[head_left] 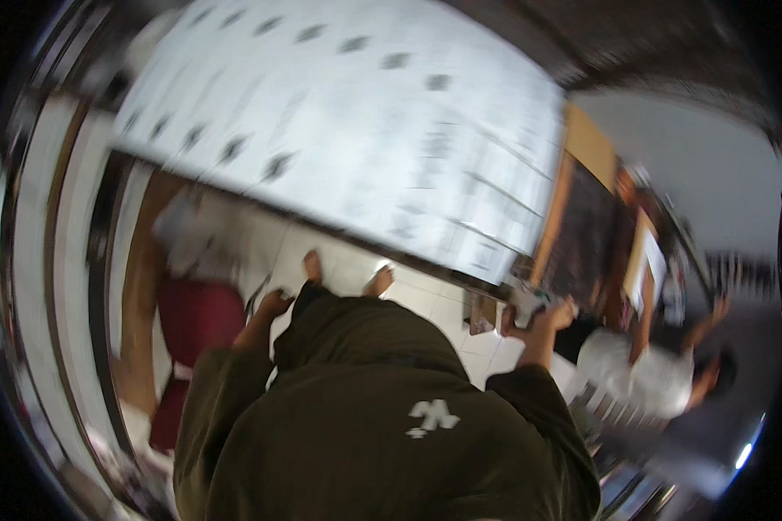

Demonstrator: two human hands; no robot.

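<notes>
My left hand [275,303] hangs beside my body, past the near edge of a large white-topped table [347,113]. It is dark and smeared, so its fingers cannot be read. Near the table's right-hand corner is my right hand [554,318], next to a small pale grey thing [528,302]. Motion blur hides whether its fingers grip or only pass by that thing. Rows of dark marks and ruled boxes cover the white tabletop, too blurred to make out.
A dark red chair [198,317] stands at the left, below a whitish bundle [187,230]. Right of the table is a dark panel with an orange-brown frame [552,217]. Another person in a white shirt [639,373] sits at the right, arms toward a pale board [647,265].
</notes>
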